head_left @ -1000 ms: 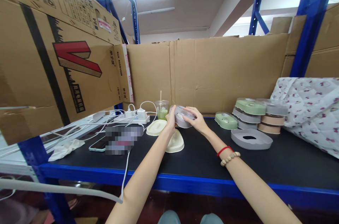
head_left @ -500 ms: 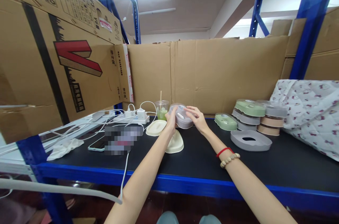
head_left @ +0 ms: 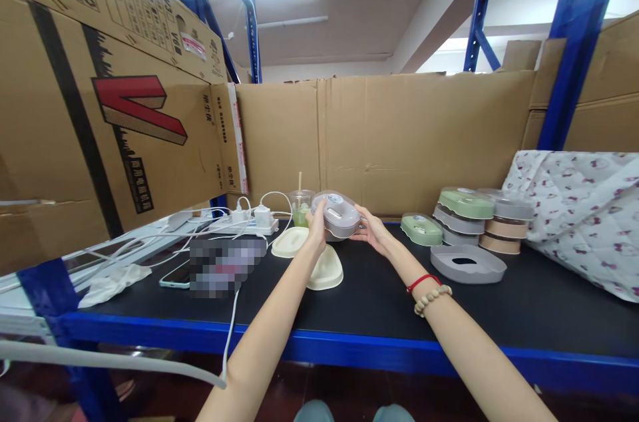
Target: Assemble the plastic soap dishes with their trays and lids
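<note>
Between my two hands is a grey oval plastic box (head_left: pixel 344 217) with a clear lid and a pale round label, tilted a little above the black tabletop. My left hand (head_left: pixel 316 225) grips its left end, thumb on top. At its right end my right hand (head_left: pixel 373 231) closes round the edge, fingers partly underneath. Below and left of the box lie two cream, rounded flat pieces, one (head_left: pixel 289 243) farther back and one (head_left: pixel 327 270) nearer, partly behind my left forearm. Some grey shows directly under the held box; I cannot tell what it belongs to.
Right of my hands are a green lidded box (head_left: pixel 422 229), a grey open tray (head_left: pixel 468 265) and stacked green, grey and peach boxes (head_left: pixel 464 204). A cup with a straw (head_left: pixel 301 209), a power strip (head_left: pixel 249 225), cables and a phone (head_left: pixel 176 274) lie left. Cardboard (head_left: pixel 419 136) stands behind.
My right hand has moved from the top of the box down to its right end. The box has turned and lifted slightly. The view has shifted a little.
</note>
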Available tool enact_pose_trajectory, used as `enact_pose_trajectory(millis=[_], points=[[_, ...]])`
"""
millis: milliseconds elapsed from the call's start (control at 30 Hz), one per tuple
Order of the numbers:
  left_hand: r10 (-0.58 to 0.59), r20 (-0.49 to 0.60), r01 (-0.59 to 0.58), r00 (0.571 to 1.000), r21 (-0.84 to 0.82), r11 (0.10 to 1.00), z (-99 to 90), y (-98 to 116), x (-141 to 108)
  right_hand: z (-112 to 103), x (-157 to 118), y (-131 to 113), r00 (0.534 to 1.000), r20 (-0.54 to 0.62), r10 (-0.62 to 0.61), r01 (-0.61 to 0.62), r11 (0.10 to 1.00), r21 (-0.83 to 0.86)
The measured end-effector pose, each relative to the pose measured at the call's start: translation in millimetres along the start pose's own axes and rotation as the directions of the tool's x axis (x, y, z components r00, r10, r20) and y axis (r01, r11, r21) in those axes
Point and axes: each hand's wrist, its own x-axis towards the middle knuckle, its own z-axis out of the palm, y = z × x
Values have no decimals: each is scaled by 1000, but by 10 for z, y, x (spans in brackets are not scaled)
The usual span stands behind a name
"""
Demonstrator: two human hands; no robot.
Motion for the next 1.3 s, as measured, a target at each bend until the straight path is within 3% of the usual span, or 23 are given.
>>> enact_pose_trajectory(millis=[167, 400, 500, 567, 633, 733, 800, 933, 1067, 1133, 1300], points=[[-12, 9, 12, 1000, 24, 1000, 6, 18, -10, -22, 3, -24, 1000, 6, 9, -9, 1000, 7], [3, 28, -5, 1000, 61, 998, 14, 62, -98, -60, 16, -1, 991, 128, 47, -36, 996, -85], [-76, 140, 60, 987, 113, 992, 29, 89, -151, -136, 102, -9, 998, 10, -55, 56, 997, -58], [-132, 135, 111, 982, 152, 982, 31, 103, -172, -206, 154, -28, 978, -167, -123, 115, 992, -59], [-171, 79, 155, 982, 174, 972, 24, 112, -180, -288, 181, -49, 896, -408, -173, 147, 985, -94], [-192, 34, 181, 981, 202, 962, 6, 118, -179, -446, 188, -51, 703, -668, -244, 154, 969, -191], [-188, 36, 175, 982, 224, 959, -3, 118, -177, -583, 201, -25, 609, -730, -308, 144, 949, -281], [-198, 67, 176, 978, 246, 953, -10, 109, -169, -836, 270, 40, 498, -761, -416, 89, 897, -433], [-224, 94, 190, 970, 280, 941, -17, 100, -149, -851, 270, 5, 401, -848, -346, 51, 933, -356], [-226, 98, 189, 969, 295, 937, -19, 100, -139, -778, 212, -49, 408, -864, -295, 1, 947, -322], [-230, 102, 188, 968, 315, 930, -20, 104, -123, -642, 42, -164, 544, -812, -214, -244, 885, -397]])
